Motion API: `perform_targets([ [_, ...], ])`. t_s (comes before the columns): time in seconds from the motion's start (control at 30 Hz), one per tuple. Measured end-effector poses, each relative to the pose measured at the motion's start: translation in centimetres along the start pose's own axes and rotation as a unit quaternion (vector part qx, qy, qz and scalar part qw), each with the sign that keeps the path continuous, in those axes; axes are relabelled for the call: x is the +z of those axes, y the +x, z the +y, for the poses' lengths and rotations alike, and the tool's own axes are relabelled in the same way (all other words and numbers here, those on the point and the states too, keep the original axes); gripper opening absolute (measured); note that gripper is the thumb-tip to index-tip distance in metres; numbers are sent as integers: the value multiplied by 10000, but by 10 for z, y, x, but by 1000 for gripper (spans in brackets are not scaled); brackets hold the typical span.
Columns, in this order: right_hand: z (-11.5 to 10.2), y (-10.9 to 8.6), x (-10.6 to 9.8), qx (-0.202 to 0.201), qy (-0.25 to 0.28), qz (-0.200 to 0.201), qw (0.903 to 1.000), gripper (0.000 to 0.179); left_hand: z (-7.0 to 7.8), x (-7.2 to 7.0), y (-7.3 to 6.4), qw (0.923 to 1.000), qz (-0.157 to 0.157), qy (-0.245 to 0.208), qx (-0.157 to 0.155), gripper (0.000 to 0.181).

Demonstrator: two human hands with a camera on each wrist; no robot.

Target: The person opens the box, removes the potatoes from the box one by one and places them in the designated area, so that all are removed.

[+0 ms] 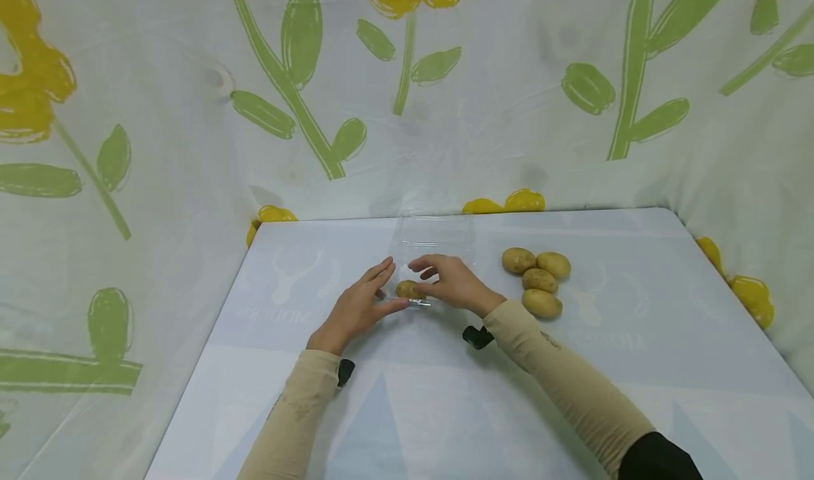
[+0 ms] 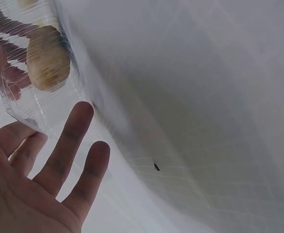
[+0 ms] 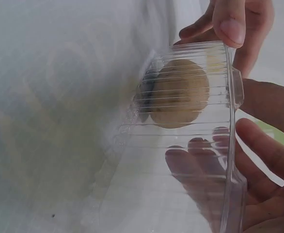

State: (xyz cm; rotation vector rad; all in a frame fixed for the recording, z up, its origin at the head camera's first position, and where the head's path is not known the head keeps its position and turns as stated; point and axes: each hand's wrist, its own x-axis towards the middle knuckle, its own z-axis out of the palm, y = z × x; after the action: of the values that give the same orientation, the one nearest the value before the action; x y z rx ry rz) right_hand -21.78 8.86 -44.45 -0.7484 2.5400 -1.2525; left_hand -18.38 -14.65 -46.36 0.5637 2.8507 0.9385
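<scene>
A clear plastic box (image 1: 437, 234) with its lid raised stands near the middle of the table. One potato (image 1: 407, 289) lies inside, visible through the ribbed wall as a potato (image 3: 181, 94) in the right wrist view. My left hand (image 1: 359, 310) holds the box's near left corner, thumb at the front rim and fingers along the side; two fingers (image 2: 70, 141) stick out straight in the left wrist view. Over the box, my right hand (image 1: 454, 282) has loosely bent fingers, apart from the potato. Those fingers (image 3: 200, 165) show through the clear wall.
Several loose potatoes (image 1: 540, 280) lie together to the right of the box. The white table (image 1: 286, 409) has pale printed patterns. A flower-printed curtain (image 1: 496, 112) hangs behind the table's far edge and along both sides.
</scene>
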Motion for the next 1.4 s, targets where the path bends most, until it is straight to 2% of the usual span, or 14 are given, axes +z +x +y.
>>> perform_targets([
  [0.3, 2, 10, 5, 437, 176, -357, 9983, 42, 3, -2, 0, 9999, 21, 71, 84, 86],
  [0.6, 4, 14, 7, 445, -138, -595, 9971, 40, 3, -1, 2, 9999, 4, 107, 17, 87],
  [0.93, 5, 15, 8, 362, -232, -808, 9958, 40, 4, -1, 2, 9999, 19, 103, 44, 87],
  [1.4, 7, 16, 10, 66, -460, -780, 9959, 38, 4, -2, 1, 9999, 81, 112, 96, 86],
])
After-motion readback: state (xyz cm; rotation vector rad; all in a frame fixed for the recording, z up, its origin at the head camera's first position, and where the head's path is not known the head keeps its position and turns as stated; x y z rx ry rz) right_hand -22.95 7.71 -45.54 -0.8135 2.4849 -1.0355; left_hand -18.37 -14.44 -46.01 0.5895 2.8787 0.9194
